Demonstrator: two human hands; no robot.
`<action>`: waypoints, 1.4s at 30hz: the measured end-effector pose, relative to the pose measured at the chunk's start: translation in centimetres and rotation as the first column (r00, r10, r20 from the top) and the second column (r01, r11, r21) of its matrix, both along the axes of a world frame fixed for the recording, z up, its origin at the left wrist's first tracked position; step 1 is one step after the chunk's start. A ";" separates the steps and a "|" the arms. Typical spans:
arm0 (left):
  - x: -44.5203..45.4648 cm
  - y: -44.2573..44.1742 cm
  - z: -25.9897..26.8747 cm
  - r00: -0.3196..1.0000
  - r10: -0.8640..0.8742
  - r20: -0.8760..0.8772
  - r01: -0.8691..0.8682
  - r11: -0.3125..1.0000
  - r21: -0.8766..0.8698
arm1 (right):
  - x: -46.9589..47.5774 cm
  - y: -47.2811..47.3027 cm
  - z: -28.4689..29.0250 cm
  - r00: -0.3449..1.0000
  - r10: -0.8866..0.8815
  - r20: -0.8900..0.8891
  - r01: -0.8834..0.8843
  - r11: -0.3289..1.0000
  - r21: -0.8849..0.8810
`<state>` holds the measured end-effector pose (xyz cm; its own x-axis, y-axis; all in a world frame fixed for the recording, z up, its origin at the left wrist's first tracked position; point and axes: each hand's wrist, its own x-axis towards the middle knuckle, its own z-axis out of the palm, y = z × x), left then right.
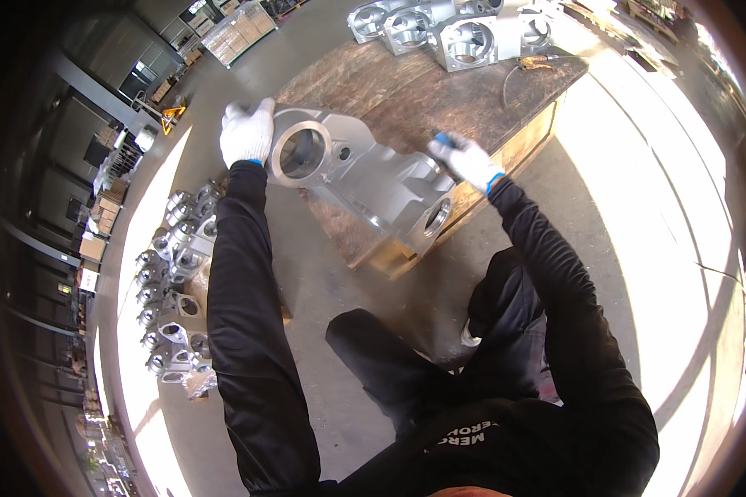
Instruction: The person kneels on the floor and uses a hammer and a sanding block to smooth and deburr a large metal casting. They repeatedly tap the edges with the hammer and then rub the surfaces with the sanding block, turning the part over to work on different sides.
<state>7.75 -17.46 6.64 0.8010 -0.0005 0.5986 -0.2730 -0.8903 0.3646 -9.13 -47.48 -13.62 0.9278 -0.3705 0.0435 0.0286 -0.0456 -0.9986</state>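
Observation:
A large silvery cast metal housing [373, 177] with round bored openings lies at the near end of a worn wooden workbench [404, 99]. My left hand [247, 132], in a white knit glove, grips the housing's far left rim beside its big ring-shaped opening; the fingertips are partly hidden. Over the housing's right end is my right hand [466, 163], gloved too and slightly blurred, closed around a small tool with a blue part [444, 139]. The tool's kind and whether it touches the metal cannot be made out.
Several similar housings [466, 43] stand at the bench's far end, near an orange-handled tool [536, 62] with a thin hose. More castings [180, 279] are stacked low on the left. Wrapped cartons [239, 34] and a yellow-orange pallet jack [173, 117] stand farther off.

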 end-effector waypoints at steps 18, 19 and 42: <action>-1.9 -3.6 2.9 0.616 -0.755 -0.223 0.721 0.655 -0.227 | -17.5 19.3 0.0 0.974 -0.217 -0.062 0.222 0.970 0.096; -0.3 -4.0 2.6 0.666 -0.732 -0.144 0.727 0.680 -0.095 | -17.4 19.3 0.2 0.986 -0.165 -0.029 0.167 0.982 0.084; -11.0 3.1 -12.9 0.886 -0.135 -0.443 0.173 0.984 0.048 | -11.2 8.4 -1.4 0.967 0.197 0.159 0.123 0.184 -0.975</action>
